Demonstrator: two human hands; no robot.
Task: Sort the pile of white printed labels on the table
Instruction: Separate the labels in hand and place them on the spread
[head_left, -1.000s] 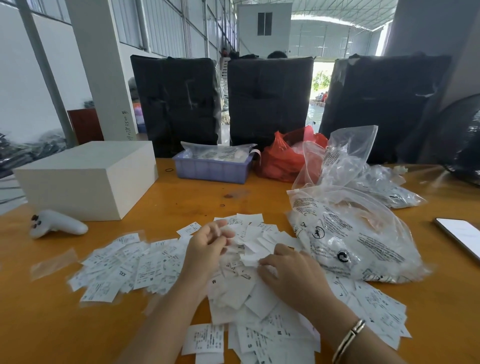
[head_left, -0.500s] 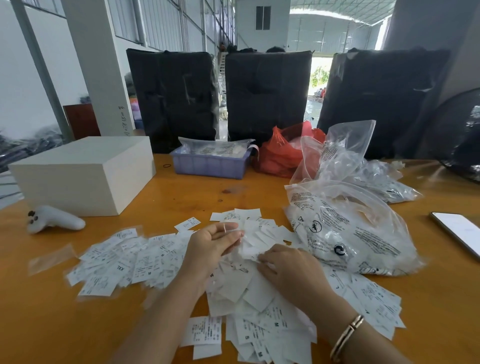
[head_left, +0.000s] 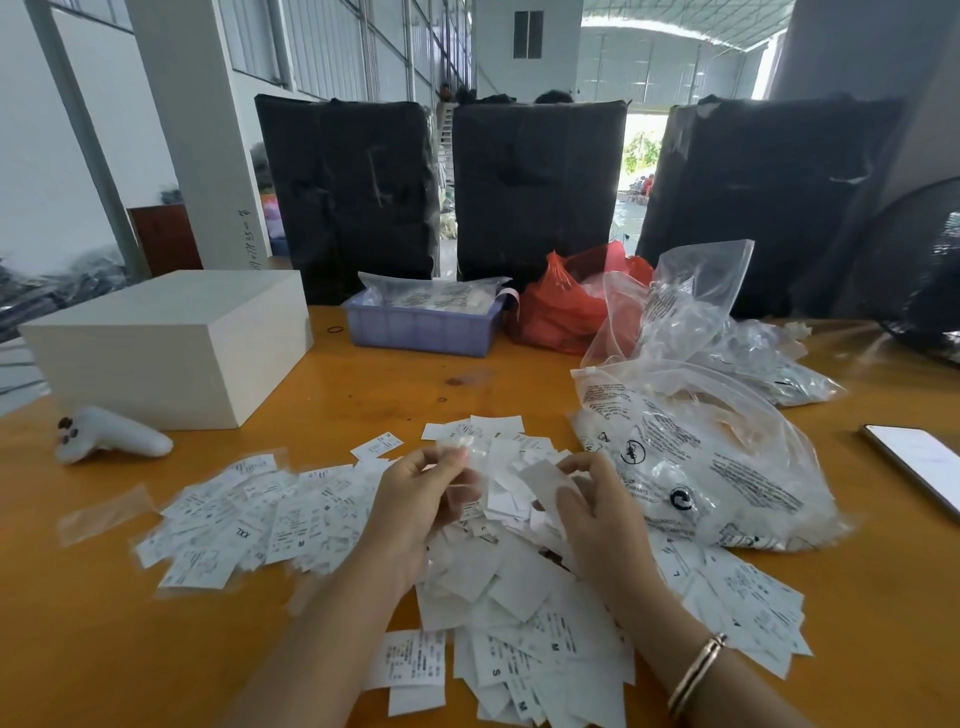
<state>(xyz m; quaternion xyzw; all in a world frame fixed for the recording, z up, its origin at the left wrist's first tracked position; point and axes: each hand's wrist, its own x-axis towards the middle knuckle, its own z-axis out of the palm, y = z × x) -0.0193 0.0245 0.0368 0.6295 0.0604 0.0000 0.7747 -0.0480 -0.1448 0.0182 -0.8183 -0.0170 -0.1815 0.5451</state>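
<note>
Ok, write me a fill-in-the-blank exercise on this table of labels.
1. The right hand pinches a blank white paper ____.
2. The purple slotted plastic basket stands left of the crumpled ____ plastic bag.
3. The gold metal bracelet circles the ____ wrist.
4. The smooth white handheld controller lies in front of the plain white ____.

Missing: label; red; right; box
</note>
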